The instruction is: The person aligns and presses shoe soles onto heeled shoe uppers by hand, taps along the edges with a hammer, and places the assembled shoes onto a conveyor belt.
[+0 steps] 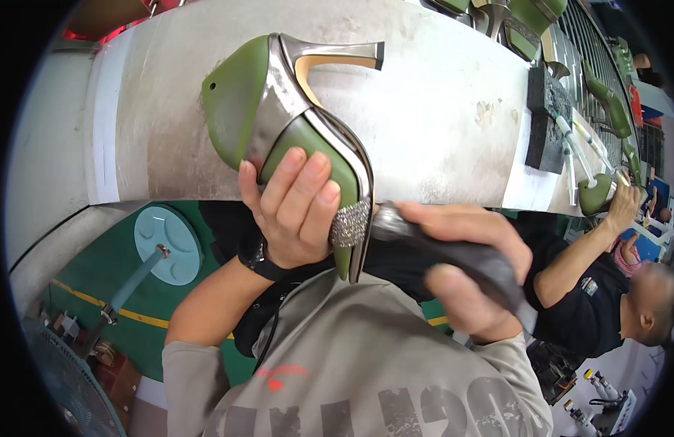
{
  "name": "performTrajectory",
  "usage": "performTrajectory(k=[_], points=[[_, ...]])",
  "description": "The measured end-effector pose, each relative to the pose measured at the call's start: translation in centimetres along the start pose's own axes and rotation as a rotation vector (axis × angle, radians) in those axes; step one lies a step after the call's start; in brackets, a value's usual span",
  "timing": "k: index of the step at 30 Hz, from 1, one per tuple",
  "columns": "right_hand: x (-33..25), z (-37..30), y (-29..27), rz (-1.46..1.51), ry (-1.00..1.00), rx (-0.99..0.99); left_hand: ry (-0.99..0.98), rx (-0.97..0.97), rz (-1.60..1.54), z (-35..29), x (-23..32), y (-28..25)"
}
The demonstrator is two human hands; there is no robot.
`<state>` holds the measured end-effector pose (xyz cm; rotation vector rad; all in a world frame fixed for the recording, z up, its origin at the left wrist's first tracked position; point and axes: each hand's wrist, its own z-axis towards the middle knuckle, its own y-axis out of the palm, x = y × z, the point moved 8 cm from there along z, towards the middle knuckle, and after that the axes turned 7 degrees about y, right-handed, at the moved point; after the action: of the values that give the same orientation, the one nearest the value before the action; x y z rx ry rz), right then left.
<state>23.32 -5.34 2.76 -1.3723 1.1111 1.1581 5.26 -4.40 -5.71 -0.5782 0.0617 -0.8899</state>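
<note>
Gripping green shoe point(287, 109): left hand point(297, 218). Right hand point(486, 231): grasping dark tool point(471, 264). Black block point(545, 124), co-worker point(581, 313) at right.

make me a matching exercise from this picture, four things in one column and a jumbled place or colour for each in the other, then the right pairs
Things:
1. high-heeled shoe
2. glittery band
3. round stool
4. block

Places and colours:
a. light blue, seen against the green floor
b. black, toward the right of the worktable
c. silvery, across the shoe near its pointed toe
d. held in the person's left grip

Right pairs: 1-d, 2-c, 3-a, 4-b
</note>
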Motion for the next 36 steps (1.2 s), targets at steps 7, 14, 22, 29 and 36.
performTrajectory(k=[7, 14, 22, 29, 36], points=[[0.3, 2.0, 0.1, -0.030, 0.012, -0.061, 0.031, -0.036, -0.039, -0.6, 0.0, 0.0], [-0.9, 4.6, 0.4, -0.129, -0.020, -0.236, 0.043, 0.080, 0.083, -0.8, 0.4, 0.1], [2.2, 5.9, -1.0, 0.243, 0.337, -0.179, 0.040, 0.065, 0.063, -0.9, 0.3, 0.6], [2.6, 10.7, -0.3, 0.243, 0.464, -0.259, 0.126, 0.047, 0.108, -0.7, 0.5, 1.0], [3.1, 13.4, 1.0, 0.239, 0.537, -0.273, -0.024, 0.096, 0.052, -1.0, 0.5, 0.6]])
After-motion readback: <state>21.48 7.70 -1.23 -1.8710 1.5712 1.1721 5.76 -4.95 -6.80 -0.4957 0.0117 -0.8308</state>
